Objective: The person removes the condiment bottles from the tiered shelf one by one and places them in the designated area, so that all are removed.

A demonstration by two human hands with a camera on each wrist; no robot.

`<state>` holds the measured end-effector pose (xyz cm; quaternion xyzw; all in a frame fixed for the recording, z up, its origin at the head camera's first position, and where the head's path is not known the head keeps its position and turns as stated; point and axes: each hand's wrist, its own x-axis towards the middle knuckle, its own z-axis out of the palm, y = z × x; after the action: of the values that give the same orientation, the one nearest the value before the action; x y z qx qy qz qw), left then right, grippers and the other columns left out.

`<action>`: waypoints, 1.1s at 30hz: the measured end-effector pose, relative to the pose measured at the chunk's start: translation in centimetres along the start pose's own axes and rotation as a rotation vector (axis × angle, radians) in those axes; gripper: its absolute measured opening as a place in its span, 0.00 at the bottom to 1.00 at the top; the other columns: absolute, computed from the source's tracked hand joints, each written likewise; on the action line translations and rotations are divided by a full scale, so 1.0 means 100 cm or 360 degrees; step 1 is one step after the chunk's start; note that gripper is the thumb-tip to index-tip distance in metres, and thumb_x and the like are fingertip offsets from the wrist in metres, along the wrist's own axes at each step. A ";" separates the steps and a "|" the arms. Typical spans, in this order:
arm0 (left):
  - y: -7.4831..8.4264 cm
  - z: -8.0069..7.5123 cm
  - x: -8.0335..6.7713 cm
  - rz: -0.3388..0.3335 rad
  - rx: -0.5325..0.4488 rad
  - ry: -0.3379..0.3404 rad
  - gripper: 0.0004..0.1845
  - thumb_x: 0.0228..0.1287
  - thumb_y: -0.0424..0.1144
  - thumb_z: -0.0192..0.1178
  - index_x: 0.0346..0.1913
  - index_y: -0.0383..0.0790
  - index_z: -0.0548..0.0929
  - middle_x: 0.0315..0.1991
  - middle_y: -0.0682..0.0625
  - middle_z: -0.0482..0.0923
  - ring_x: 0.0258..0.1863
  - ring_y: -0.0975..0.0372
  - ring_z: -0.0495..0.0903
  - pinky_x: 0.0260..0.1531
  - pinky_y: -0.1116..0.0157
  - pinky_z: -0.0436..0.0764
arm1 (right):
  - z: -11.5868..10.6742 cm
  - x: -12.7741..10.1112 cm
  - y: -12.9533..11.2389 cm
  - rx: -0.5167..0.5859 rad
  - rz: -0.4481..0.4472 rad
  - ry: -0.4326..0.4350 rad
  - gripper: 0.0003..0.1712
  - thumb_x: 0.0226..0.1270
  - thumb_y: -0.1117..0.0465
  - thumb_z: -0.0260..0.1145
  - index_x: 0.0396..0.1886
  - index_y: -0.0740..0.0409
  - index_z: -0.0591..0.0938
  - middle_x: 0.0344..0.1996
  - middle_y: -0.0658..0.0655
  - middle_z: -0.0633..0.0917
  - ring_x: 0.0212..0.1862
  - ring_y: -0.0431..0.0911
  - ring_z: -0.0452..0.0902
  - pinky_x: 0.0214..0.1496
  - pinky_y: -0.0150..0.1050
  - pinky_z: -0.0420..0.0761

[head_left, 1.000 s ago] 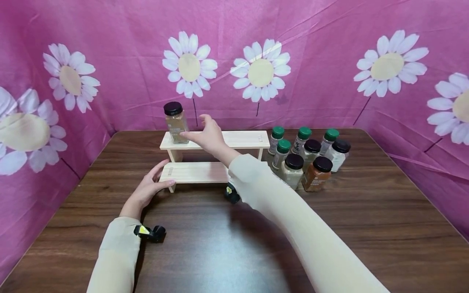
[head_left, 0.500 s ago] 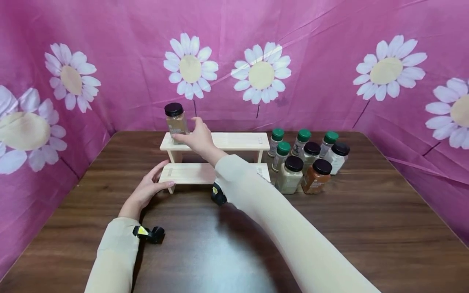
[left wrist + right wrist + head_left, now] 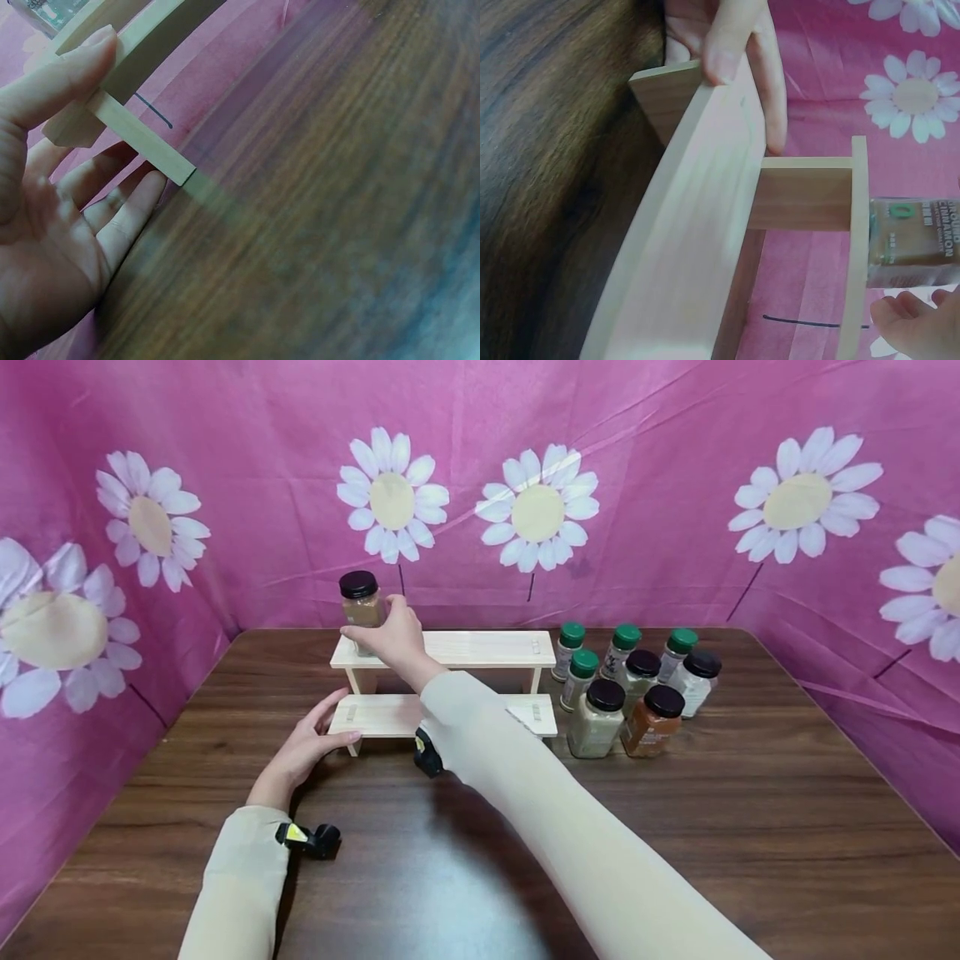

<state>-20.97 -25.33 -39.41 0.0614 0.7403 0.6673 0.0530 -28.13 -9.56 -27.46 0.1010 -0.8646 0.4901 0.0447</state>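
Observation:
A two-tier wooden shelf (image 3: 483, 647) stands on the table. My left hand (image 3: 300, 747) grips the left end of its lower tier (image 3: 386, 717), thumb on top and fingers around the side. In the left wrist view, the thumb (image 3: 90, 64) presses on the board. A black-lidded jar of ground cinnamon (image 3: 362, 608) stands upright at the left of the upper tier. My right hand (image 3: 397, 637) is around that jar, thumb across its front and fingers at its right side; some fingertips are hidden. In the right wrist view, the visible fingers (image 3: 904, 315) are slightly apart from the jar.
Right of the shelf stand several spice containers: green-capped shakers (image 3: 572, 635) and black-lidded jars (image 3: 596, 727), one with orange-brown powder (image 3: 651, 727). The wooden table (image 3: 675, 860) backs onto a pink daisy-patterned cloth (image 3: 645, 485).
My right hand has moved left, and its thumb now reaches across the front of the cinnamon jar. The jar, the shelf and my left hand have stayed in place.

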 end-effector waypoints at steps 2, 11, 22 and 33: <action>0.001 0.000 0.000 -0.0010 0.0012 0.0002 0.40 0.52 0.29 0.58 0.66 0.40 0.49 0.57 0.38 0.56 0.44 0.66 0.68 0.41 0.72 0.69 | 0.000 0.000 -0.003 -0.0002 0.0003 0.0028 0.41 0.41 0.45 0.70 0.54 0.58 0.66 0.46 0.55 0.72 0.50 0.45 0.67 0.47 0.33 0.67; 0.000 0.001 -0.001 -0.0053 0.0040 0.0033 0.41 0.52 0.30 0.59 0.66 0.41 0.49 0.58 0.39 0.56 0.45 0.65 0.66 0.42 0.73 0.67 | 0.002 0.001 -0.011 -0.0097 0.0047 0.0089 0.40 0.41 0.42 0.69 0.51 0.57 0.67 0.44 0.53 0.73 0.48 0.44 0.68 0.45 0.33 0.68; 0.000 -0.001 0.000 -0.0028 0.0035 0.0045 0.40 0.51 0.29 0.59 0.66 0.41 0.50 0.57 0.38 0.57 0.44 0.65 0.67 0.41 0.73 0.67 | 0.002 0.003 -0.020 -0.0151 0.0055 0.0152 0.36 0.41 0.42 0.68 0.47 0.57 0.68 0.37 0.52 0.74 0.44 0.44 0.70 0.42 0.33 0.69; -0.004 -0.001 0.001 0.0068 -0.0059 -0.0006 0.41 0.50 0.26 0.59 0.65 0.37 0.48 0.55 0.39 0.59 0.43 0.65 0.70 0.40 0.71 0.70 | 0.000 0.003 -0.020 -0.0141 0.0103 0.0171 0.30 0.42 0.43 0.68 0.43 0.54 0.71 0.35 0.51 0.76 0.42 0.43 0.71 0.40 0.32 0.70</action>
<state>-21.12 -25.43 -39.83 0.0775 0.7262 0.6818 0.0413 -28.00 -10.63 -25.74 0.0445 -0.8846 0.4574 0.0797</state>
